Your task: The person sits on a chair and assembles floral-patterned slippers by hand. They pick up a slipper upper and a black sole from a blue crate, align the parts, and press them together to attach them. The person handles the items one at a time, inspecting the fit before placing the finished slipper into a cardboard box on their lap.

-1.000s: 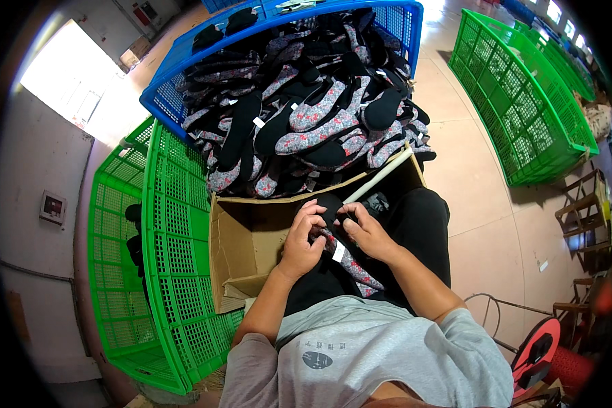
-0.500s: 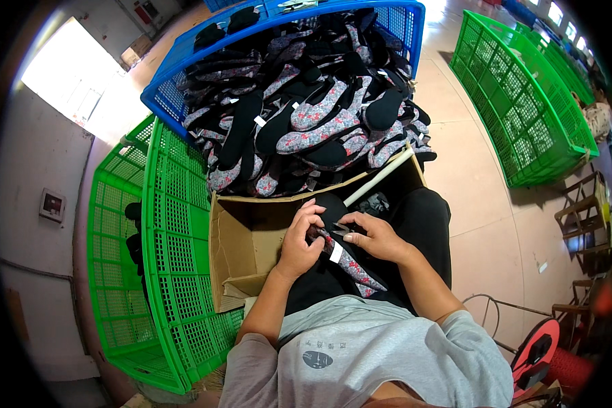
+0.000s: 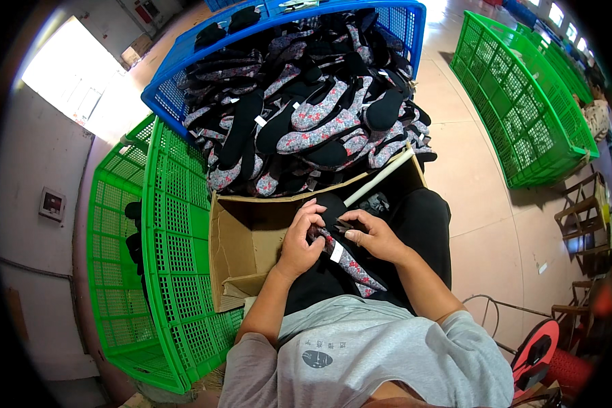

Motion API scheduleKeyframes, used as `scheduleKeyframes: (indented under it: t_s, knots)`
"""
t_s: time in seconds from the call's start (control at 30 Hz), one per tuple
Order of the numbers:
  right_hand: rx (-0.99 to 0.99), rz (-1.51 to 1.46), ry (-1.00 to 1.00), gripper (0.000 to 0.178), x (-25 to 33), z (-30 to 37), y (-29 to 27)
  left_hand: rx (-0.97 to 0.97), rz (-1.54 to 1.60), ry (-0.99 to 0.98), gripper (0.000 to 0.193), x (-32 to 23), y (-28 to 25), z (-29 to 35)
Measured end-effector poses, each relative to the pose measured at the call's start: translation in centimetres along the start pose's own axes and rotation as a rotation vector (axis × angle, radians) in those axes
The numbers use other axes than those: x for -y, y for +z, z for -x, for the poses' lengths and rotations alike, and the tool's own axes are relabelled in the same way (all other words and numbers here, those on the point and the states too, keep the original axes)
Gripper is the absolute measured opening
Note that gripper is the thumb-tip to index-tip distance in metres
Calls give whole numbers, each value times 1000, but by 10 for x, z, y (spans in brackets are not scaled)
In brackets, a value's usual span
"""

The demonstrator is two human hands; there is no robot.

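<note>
My left hand [image 3: 302,234] is closed on a slipper [image 3: 352,266] that lies over my lap. The slipper has a grey and red floral fabric, a black sole part and a small white tag. My right hand [image 3: 375,236] is close beside it, thumb and fingers pinched round small metal thread snips [image 3: 344,225]. The tips of the snips sit by the slipper's black part; whether they touch it I cannot tell. Ahead of my hands lies a big heap of similar floral slippers [image 3: 319,132] with black soles and white tags.
A blue crate [image 3: 163,88] holds the heap. An open cardboard box [image 3: 245,238] stands before my knees, with a pale rod [image 3: 381,175] slanting across its edge. Green crates [image 3: 177,258] stand at the left, and another green crate [image 3: 517,102] at the far right. A red reel [image 3: 534,350] is at lower right.
The snips in my right hand have turned slightly, and their blades look darker. My left hand and the slipper have stayed in place.
</note>
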State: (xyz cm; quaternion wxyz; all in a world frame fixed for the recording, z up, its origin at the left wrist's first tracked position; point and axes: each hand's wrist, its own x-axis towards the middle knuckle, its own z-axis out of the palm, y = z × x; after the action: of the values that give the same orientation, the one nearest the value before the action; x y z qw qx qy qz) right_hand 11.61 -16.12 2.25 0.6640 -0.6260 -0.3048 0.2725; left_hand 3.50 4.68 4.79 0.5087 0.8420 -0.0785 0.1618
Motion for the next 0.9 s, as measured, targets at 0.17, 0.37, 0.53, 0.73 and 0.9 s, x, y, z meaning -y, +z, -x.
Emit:
scheduleKeyframes:
  t_s: [0.17, 0.37, 0.53, 0.73, 0.9]
  knots:
    - [-2, -75, 77, 36, -14, 3, -1, 39, -3, -18, 28, -3, -6, -2]
    - [16, -136, 96, 34, -15, 6, -1, 154, -54, -18, 30, -7, -19, -3]
    - [69, -80, 64, 33, -13, 6, -3, 238, -118, -19, 28, -9, -24, -7]
    - [90, -68, 94, 33, -5, 8, -3, 277, -96, -29, 21, -8, -25, -8]
    - [99, -80, 76, 32, -9, 9, -4, 250, -66, -15, 11, -8, -19, -10]
